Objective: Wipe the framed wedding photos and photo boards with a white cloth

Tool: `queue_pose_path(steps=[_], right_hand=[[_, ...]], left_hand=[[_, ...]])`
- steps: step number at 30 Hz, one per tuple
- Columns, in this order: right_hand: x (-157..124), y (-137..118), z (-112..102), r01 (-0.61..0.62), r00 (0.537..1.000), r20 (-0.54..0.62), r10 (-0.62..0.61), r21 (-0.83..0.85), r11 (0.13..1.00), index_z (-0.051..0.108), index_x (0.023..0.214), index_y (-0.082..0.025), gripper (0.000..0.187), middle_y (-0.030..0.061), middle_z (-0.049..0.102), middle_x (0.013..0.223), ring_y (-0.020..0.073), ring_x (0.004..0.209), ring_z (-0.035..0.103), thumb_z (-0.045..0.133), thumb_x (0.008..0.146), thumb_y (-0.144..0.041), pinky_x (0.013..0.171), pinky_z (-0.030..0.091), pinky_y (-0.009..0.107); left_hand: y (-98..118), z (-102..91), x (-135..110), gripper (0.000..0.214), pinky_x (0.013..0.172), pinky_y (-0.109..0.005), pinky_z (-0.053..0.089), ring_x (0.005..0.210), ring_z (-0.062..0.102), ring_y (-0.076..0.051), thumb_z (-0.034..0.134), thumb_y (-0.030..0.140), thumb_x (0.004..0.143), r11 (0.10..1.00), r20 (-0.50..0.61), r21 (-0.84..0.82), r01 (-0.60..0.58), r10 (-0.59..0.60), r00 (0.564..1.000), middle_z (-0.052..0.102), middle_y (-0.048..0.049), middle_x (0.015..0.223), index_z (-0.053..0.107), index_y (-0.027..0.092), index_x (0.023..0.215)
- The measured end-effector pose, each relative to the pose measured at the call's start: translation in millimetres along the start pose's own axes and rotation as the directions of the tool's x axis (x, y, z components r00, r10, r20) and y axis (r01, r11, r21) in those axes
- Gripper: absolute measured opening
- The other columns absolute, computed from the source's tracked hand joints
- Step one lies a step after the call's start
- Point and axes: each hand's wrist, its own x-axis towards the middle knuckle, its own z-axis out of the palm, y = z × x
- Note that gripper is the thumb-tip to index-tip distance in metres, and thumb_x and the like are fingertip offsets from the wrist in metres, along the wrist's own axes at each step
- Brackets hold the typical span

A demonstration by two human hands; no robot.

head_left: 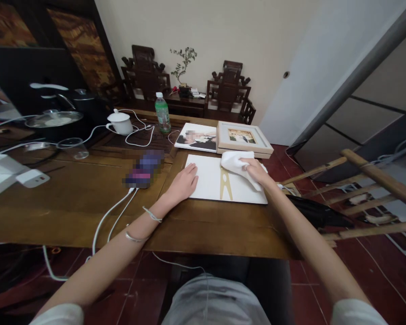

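Observation:
A white rectangular panel (206,180) lies flat on the wooden table, with a gold, A-shaped piece (226,187) on its upward face, like the stand on the back of a picture frame. My left hand (186,181) rests flat on the panel's left edge, fingers stretched out. A white cloth (235,163) is bunched in my right hand (255,170), which presses it against the upper right part of the panel. The cloth hides the top of the gold piece and that corner.
Behind the panel lie a photo print (198,140) and a light wooden photo frame (243,135). To the left are a phone (144,169) with white cables, a green-labelled bottle (162,113), a lidded white cup (119,123) and a clear plastic cup (73,149). Bamboo poles (375,180) stand right.

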Motion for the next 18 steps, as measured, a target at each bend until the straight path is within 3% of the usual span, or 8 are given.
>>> queue_pose_path(steps=[2, 5, 8, 10, 14, 18], right_hand=[[14, -7, 15, 0.016, 1.000, -0.016, -0.016, 0.020, 1.000, 0.072, 0.093, -0.017, 0.044, 0.0027, 0.072, 0.102, 0.0278, 0.098, 0.060, 0.039, 0.064, -0.016, 0.091, 0.043, 0.037], [14, -22, 35, 0.110, 0.991, 0.090, -0.103, -0.082, 0.991, 0.070, 0.101, -0.017, 0.049, 0.0050, 0.070, 0.113, 0.0289, 0.108, 0.060, 0.035, 0.068, -0.009, 0.100, 0.038, 0.046], [-10, -37, 44, 0.224, 0.954, 0.253, -0.163, -0.237, 0.945, 0.064, 0.111, -0.015, 0.054, 0.0118, 0.061, 0.129, 0.0310, 0.133, 0.042, 0.034, 0.068, -0.002, 0.109, 0.022, 0.061], [-36, -48, 44, 0.271, 0.928, 0.332, -0.172, -0.282, 0.920, 0.061, 0.114, -0.014, 0.055, 0.0163, 0.053, 0.138, 0.0293, 0.142, 0.028, 0.034, 0.068, 0.000, 0.111, 0.016, 0.065], [-85, -73, 32, 0.328, 0.874, 0.449, -0.185, -0.264, 0.907, 0.061, 0.108, -0.013, 0.051, 0.0205, 0.043, 0.146, 0.0265, 0.145, 0.021, 0.036, 0.068, 0.003, 0.113, 0.017, 0.062], [-101, -89, 16, 0.348, 0.805, 0.558, -0.202, -0.169, 0.922, 0.062, 0.099, -0.018, 0.049, 0.0142, 0.058, 0.133, 0.0236, 0.143, 0.027, 0.036, 0.064, 0.004, 0.115, 0.021, 0.057]], left_hand=[[0, -0.9, 0, 0.037, 0.114, -0.043, 0.034, 0.135, 0.042, -0.027, 0.037, 0.020, 0.093, 1.000, 0.010, 0.008, -0.007, 0.007, 1.000, 0.052, -0.0188, 0.137, 0.053, 0.007, 0.123], [0, -2.0, 0, 0.037, 0.114, -0.043, 0.034, 0.135, 0.042, -0.028, 0.036, 0.020, 0.093, 1.000, 0.019, 0.015, -0.011, 0.010, 1.000, 0.052, -0.0194, 0.136, 0.053, 0.006, 0.123], [0, -1.8, 0, 0.038, 0.114, -0.043, 0.034, 0.135, 0.042, -0.027, 0.036, 0.020, 0.093, 1.000, 0.012, 0.014, -0.010, 0.010, 1.000, 0.051, -0.0198, 0.137, 0.052, 0.006, 0.124], [1, -1.3, 0, 0.038, 0.114, -0.041, 0.034, 0.135, 0.042, -0.027, 0.037, 0.020, 0.093, 1.000, 0.013, 0.021, -0.009, 0.008, 1.000, 0.051, -0.0207, 0.138, 0.052, 0.005, 0.125], [2, -0.5, 0, 0.038, 0.114, -0.042, 0.034, 0.135, 0.042, -0.028, 0.037, 0.019, 0.093, 0.999, 0.016, 0.044, -0.003, 0.003, 1.000, 0.051, -0.0207, 0.138, 0.051, 0.005, 0.125], [2, -0.2, 0, 0.039, 0.113, -0.043, 0.035, 0.135, 0.042, -0.028, 0.036, 0.019, 0.092, 1.000, 0.016, 0.026, 0.000, 0.000, 1.000, 0.051, -0.0208, 0.138, 0.052, 0.005, 0.125]])
